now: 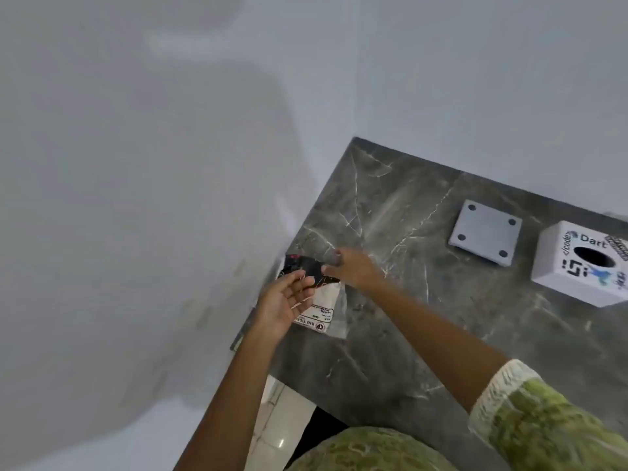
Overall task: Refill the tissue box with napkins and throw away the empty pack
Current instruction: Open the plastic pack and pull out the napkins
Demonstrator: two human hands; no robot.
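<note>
A plastic napkin pack (pixel 319 309), black at its far end and white with a printed label at its near end, lies at the left edge of the dark marble table (pixel 390 334). My right hand (pixel 350 271) pinches the pack's black end. My left hand (pixel 283 305) rests against the pack's left side with its fingers spread over it. The white tissue box (pixel 577 266), with stickers and an oval hole on top, stands at the table's right. Its grey base plate (pixel 484 232) lies separately, to the left of the box.
White walls meet in a corner behind the table. A pale tiled floor (pixel 275 433) shows beside the table's near left corner. My green patterned sleeve (pixel 543 423) crosses the lower right.
</note>
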